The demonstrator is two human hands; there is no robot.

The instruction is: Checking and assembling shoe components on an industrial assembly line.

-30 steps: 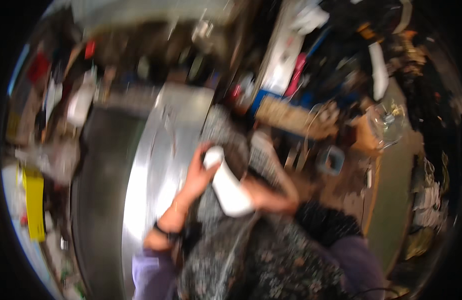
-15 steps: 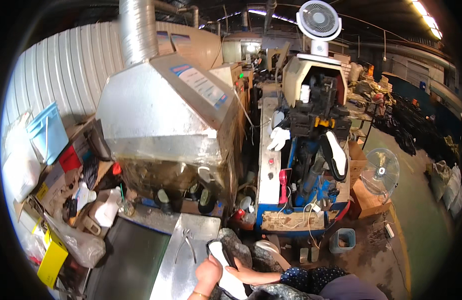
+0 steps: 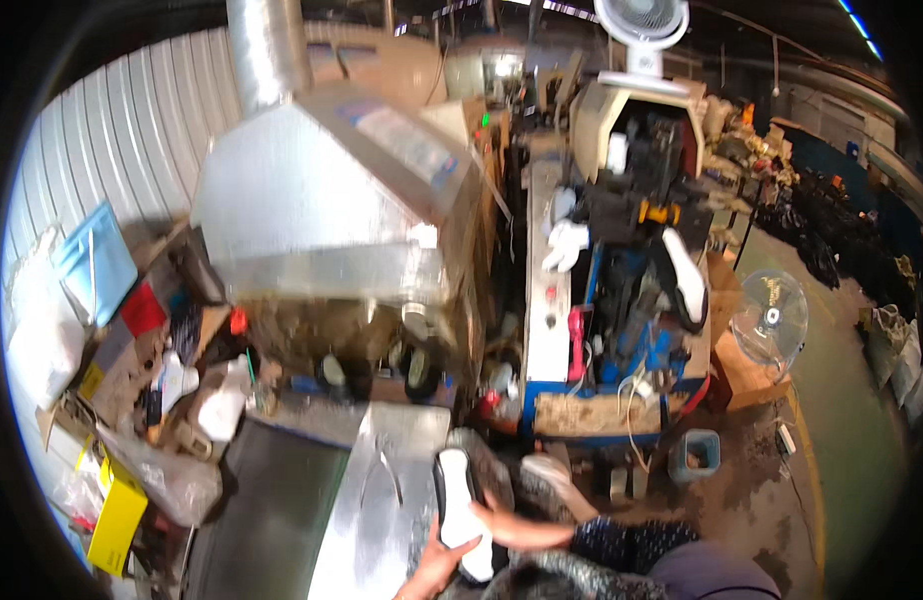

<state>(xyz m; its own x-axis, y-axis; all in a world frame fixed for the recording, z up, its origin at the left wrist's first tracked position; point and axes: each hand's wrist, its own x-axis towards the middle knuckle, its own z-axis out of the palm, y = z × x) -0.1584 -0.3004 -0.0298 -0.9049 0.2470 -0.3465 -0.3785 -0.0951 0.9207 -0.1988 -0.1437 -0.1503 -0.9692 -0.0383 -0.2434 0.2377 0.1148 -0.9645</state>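
Note:
A dark shoe [image 3: 456,490] lies over my lap, its long white sole facing up. My left hand [image 3: 440,562] grips its near end from the left, thumb across the sole. From the right, my right hand [image 3: 512,524] presses on the shoe's side with its fingers closed around the edge. Left of the shoe, a pair of metal pincers [image 3: 386,476] rests with handles apart on a bare metal plate [image 3: 350,545].
A metal-hooded machine [image 3: 312,210] stands ahead with dark shoes [image 3: 419,372] at its opening, beside a dark conveyor belt [image 3: 272,510]. At right are a machine holding another white-soled shoe [image 3: 686,280], a standing fan [image 3: 772,318] and a small bin [image 3: 696,455].
My left hand has gone from a closed grip beside the shoe's middle to its near end, thumb over the sole. The shoe stands more upright in view. The head view has shifted slightly.

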